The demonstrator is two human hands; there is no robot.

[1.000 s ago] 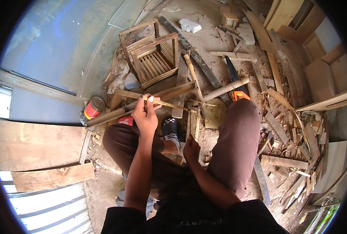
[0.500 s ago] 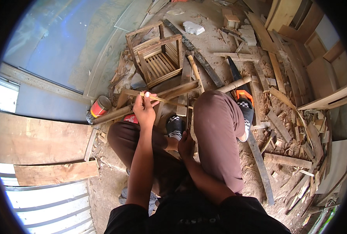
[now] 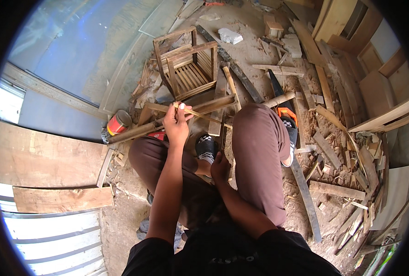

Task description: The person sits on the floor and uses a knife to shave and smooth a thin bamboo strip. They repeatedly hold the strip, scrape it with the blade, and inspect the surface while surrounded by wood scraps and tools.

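Two bare hands show near the middle of the view, read as a clock with twelve at the top; the left hand (image 3: 176, 126), toward ten o'clock from the centre, has its grip closed on one end of a thin wooden strip (image 3: 205, 117), pinched between thumb and fingers; the strip slants away between three and four o'clock, its far end near the bent right knee (image 3: 257, 124); the right hand (image 3: 220, 168), at five o'clock, has its grip curled around a slim dark tool (image 3: 223, 139), mostly hidden and too indistinct to name.

Beyond the strip, toward twelve, a long beam (image 3: 215, 105) lies across the floor; past it, between eleven and twelve, sits a slatted wooden frame (image 3: 193, 53); a red tin (image 3: 119, 123) stands between nine and ten; at two o'clock a handsaw (image 3: 285, 113) with an orange handle lies beside the right foot (image 3: 290, 138), which wears a dark sandal over a checked sock; a whitish block (image 3: 230, 36) rests between twelve and one; at four a dark plank (image 3: 306, 200) stretches over the ground; wood scraps (image 3: 333, 158) litter three o'clock.
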